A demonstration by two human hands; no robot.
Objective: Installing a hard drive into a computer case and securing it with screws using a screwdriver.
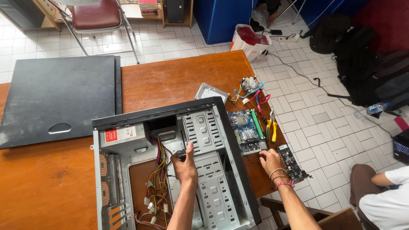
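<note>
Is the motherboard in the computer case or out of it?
Out. The motherboard lies on the table right of the open case; the right hand rests by it.

A computer repair workshop or classroom is showing here: an opened computer case [170, 166], motherboard [246, 131] and pliers [271, 127] are lying on a wooden surface [179, 79] over tiled floor [315, 123].

white tiled floor [324, 127], wooden table [179, 81], chair [91, 15]

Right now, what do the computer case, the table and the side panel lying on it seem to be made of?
Computer case: bare sheet metal, dull grey, stamped with slots and holes. Table: probably wood or wood veneer, reddish-brown with visible grain and a slight sheen. Side panel: likely painted metal, matt black, dusty, with a pressed grip dent.
</note>
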